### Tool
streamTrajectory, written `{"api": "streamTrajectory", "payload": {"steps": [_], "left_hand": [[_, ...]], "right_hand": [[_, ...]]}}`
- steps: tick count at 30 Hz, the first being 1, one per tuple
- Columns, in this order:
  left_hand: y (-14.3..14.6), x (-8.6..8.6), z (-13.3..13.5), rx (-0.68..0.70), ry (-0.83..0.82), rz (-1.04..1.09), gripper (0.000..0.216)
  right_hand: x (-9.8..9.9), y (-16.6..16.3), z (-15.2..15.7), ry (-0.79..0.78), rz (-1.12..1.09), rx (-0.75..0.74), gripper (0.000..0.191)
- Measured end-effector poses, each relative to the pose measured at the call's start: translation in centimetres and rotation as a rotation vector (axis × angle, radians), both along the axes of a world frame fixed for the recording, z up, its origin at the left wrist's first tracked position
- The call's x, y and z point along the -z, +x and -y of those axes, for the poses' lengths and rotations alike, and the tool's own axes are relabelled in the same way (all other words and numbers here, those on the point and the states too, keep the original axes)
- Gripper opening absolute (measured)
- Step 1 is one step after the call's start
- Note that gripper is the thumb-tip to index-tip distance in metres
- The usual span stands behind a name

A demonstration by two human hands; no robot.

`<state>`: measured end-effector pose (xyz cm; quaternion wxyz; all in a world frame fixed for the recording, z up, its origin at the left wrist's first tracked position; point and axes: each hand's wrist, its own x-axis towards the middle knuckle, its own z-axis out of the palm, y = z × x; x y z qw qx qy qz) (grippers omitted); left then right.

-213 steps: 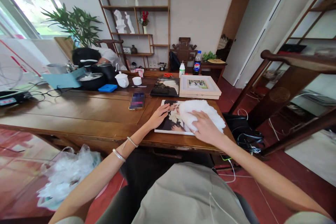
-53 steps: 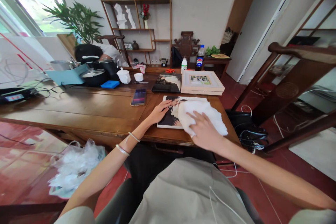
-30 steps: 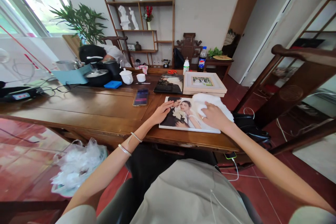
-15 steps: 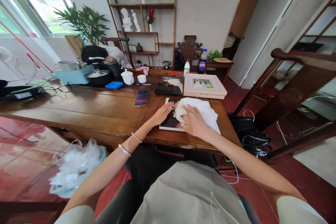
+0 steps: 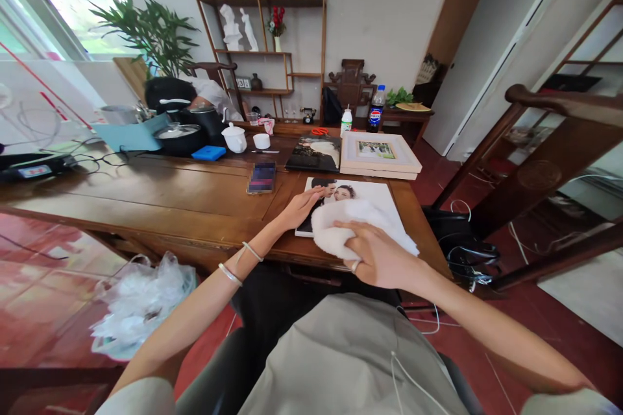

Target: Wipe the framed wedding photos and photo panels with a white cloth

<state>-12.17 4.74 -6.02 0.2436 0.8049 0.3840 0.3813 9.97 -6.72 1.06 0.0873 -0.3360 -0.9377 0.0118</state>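
A white-edged photo panel (image 5: 378,193) with a printed picture of two people lies flat on the wooden table, near its front edge. My left hand (image 5: 305,205) rests on the panel's left side, fingers stretched out. In my right hand (image 5: 377,253) is a fluffy white cloth (image 5: 335,224), gripped along its near side. The cloth covers the lower middle of the panel and hangs past its near edge. Behind the panel lie a dark photo board (image 5: 314,152) and a white picture frame (image 5: 382,155).
On the table (image 5: 228,207) are a phone (image 5: 261,177), a white teapot (image 5: 235,139), a white cup (image 5: 261,141), a cola bottle (image 5: 376,110) and a small white bottle (image 5: 346,122). A wooden chair (image 5: 530,149) stands at right; a bin with plastic bags (image 5: 146,305) stands lower left.
My right hand has drawn the cloth toward me, down the panel, uncovering the printed faces. My left hand has stayed at the panel's left side.
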Motion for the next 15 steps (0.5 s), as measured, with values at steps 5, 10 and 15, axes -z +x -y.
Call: {"api": "streamTrajectory", "payload": {"steps": [5, 10, 15], "left_hand": [[-0.3, 0.2, -0.3, 0.057, 0.056, -0.04, 0.042], [-0.4, 0.5, -0.6, 0.064, 0.072, -0.042, 0.041], [-0.6, 0.8, -1.0, 0.037, 0.067, -0.046, 0.04]], "right_hand": [[0.1, 2.8, -3.8, 0.061, 0.053, 0.314, 0.03], [0.7, 1.3, -10.0, -0.005, 0.018, 0.41, 0.035], [0.4, -4.6, -13.9, -0.092, -0.151, 0.346, 0.031]]}}
